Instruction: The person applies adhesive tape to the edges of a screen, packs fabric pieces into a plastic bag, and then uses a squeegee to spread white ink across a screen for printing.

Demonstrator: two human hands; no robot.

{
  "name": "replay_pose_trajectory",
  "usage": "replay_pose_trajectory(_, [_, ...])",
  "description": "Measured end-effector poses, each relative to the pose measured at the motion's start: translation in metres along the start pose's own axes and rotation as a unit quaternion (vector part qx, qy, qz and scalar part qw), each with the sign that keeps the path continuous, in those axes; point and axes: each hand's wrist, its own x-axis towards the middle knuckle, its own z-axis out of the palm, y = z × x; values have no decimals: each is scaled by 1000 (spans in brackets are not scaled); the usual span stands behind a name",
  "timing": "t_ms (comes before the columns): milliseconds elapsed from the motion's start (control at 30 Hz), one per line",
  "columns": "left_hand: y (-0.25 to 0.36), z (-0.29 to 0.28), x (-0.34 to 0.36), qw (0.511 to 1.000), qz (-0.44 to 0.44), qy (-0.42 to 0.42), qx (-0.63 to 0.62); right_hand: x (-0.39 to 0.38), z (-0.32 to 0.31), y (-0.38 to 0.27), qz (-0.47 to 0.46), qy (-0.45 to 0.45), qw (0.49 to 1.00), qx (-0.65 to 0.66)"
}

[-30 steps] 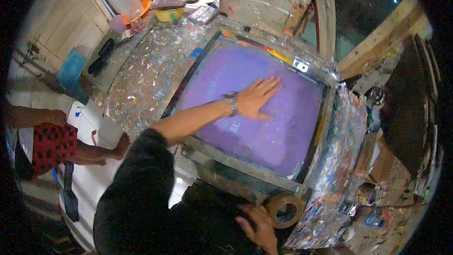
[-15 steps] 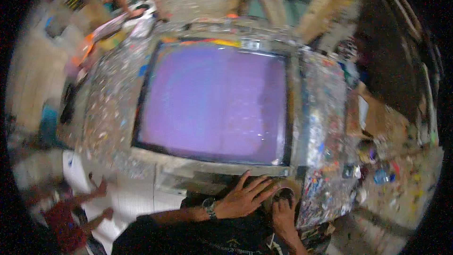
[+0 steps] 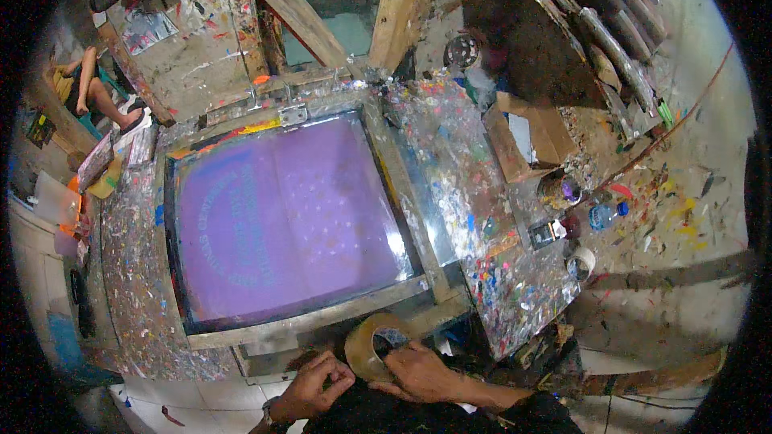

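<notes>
In front of my body, at the table's near edge, I hold a roll of clear brownish packing tape (image 3: 366, 349). My right hand (image 3: 418, 372) grips it from the right, with fingers at its core. Just left of the roll, my left hand (image 3: 316, 386) has its fingers curled and pressed together. Whether a tape end is between them I cannot make out. Beyond both hands lies a screen-printing frame (image 3: 297, 320) with a purple mesh (image 3: 281, 229). Pale lettering and small light spots show on the mesh.
A paint-splattered table (image 3: 490, 273) surrounds the frame. To the right are a cardboard box (image 3: 547, 141), a paint-stained tub (image 3: 559, 190), a plastic bottle with a blue cap (image 3: 603, 215) and a whitish roll (image 3: 581, 264). Wooden posts (image 3: 398, 12) rise behind. Another person's legs (image 3: 104, 100) show at far left.
My view has swung to the right, and the blur is gone. My left hand, earlier spread flat at the frame's edge, is now curled beside the tape roll. The right hand still holds the roll.
</notes>
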Motion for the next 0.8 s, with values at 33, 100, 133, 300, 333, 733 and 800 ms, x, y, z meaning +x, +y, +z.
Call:
replay_pose_trajectory(33, [-1, -1, -9, 998, -31, -49, -5, 5, -2, 0, 3, 2, 1000, -4])
replay_pose_trajectory(100, [-2, 7, -16, 999, 17, 21, 41, 6, 1, 0, -6, 3, 1000, -15])
replay_pose_trajectory(133, [-7, 12, -16, 988, 93, 84, 95, 4, 6, 3, -18, 2, 1000, -23])
replay_pose_trajectory(300, [-19, 37, -7, 977, 75, 188, 63, 8, 8, -1, -32, 23, 999, -25])
replay_pose_trajectory(333, [-25, 37, -1, 962, 114, 234, 85, 8, 9, -3, -13, 27, 999, -20])
replay_pose_trajectory(733, [-8, -100, -73, 918, -75, 332, -203, 1, -79, 9, 73, -261, 906, 326])
replay_pose_trajectory(800, [-23, -138, -110, 868, 31, 458, -187, -4, -127, 8, 60, -240, 938, 243])
